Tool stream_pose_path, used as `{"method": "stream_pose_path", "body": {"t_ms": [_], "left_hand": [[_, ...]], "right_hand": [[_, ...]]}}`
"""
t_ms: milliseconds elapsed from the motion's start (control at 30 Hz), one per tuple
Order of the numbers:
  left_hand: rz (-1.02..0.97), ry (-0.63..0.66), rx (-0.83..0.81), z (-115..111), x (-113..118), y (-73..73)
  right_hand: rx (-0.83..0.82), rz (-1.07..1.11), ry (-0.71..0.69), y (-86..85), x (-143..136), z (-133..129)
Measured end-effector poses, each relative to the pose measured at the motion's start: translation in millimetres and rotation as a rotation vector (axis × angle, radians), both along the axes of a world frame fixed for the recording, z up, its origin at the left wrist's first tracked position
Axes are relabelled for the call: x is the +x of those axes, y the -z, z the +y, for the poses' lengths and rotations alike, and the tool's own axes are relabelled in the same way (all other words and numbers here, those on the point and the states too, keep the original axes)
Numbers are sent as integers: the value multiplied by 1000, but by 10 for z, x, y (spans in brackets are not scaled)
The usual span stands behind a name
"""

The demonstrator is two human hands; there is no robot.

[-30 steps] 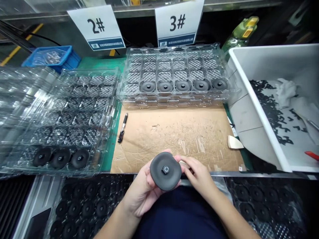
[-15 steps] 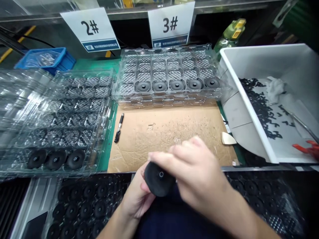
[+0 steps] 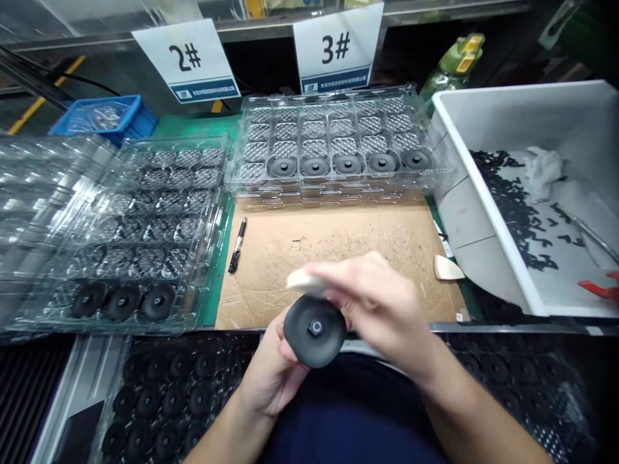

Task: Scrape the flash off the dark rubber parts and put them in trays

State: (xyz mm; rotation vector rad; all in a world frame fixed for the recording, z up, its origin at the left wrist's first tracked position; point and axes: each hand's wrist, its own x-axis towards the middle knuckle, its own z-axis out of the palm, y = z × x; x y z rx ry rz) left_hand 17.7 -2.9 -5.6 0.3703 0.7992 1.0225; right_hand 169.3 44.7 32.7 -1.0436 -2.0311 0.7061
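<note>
My left hand (image 3: pixel 273 374) grips a black round plastic part (image 3: pixel 315 332) by its left edge and underside. The part is a shallow dish with a small raised hub in its middle, turned up toward me. Just above its far rim is my right hand (image 3: pixel 382 303), fingers closed on a cream-coloured pad (image 3: pixel 305 281). Motion blurs this hand, and its fingers hide much of the pad. I cannot tell whether the pad touches the part. A cream wedge-shaped piece (image 3: pixel 447 268) lies on the cardboard (image 3: pixel 271 283) to the right.
Clear trays (image 3: pixel 341 138) at the back and at left (image 3: pixel 149 212) hold black round parts in some pockets. A pen (image 3: pixel 238 245) lies on the cardboard. At right stands a white bin (image 3: pixel 503 251) with small black pieces and red-handled pliers (image 3: pixel 602 287). A blue bin (image 3: pixel 104 119) sits back left.
My right hand has lifted and tilted off the part's face, bringing the cream pad into view. The part shows more of its face. The view has shifted slightly left.
</note>
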Motion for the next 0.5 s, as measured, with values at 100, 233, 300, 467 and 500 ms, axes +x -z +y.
{"method": "stream_pose_path", "body": {"t_ms": [100,233,300,467,500], "left_hand": [[-158,36,-6,3,-45,-42],[-250,52,-1,32,-66,-38],[-250,57,-14,44,-57,-25],[-220,31,-36,33,7,-59],[-197,23,-40,28,18,-77]], "right_hand": [[-203,-35,278,372,175,-17],[-289,-170,161,896,274,-267],[-294,-201,133,976,290,-360],[-259,-69,360,360,234,-350],[-175,-30,377,181,184,-347]]}}
